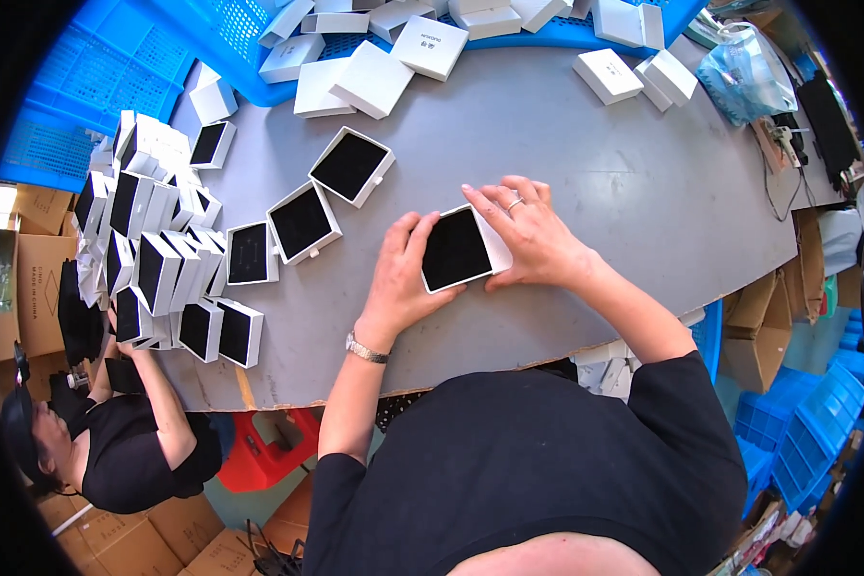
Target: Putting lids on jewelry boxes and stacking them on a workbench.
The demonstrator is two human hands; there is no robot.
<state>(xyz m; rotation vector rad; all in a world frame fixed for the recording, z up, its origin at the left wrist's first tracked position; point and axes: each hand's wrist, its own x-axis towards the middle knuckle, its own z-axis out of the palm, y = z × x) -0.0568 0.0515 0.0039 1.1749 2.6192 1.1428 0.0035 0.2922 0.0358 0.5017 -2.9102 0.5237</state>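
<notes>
Both hands [543, 236] gripping black-lined white box [455, 250] over grey table [643, 192]; blue crates [816, 422], cardboard cartons [44, 288] around.

Far side of table [595, 182]: white box [429, 48], dark print in two lines. Second white box [608, 77], far side of table, right: small dark print. Carton [44, 300], left of table: sideways dark capitals, diamond outline.

We have one tray [456, 252]: shallow, squarish, white rim, black inside, open side up, turned slightly anticlockwise. We mark a plain white sleeve [496, 252] against its right end, partly hidden; we can't tell how far it's on. We put both near mid-view.
</notes>
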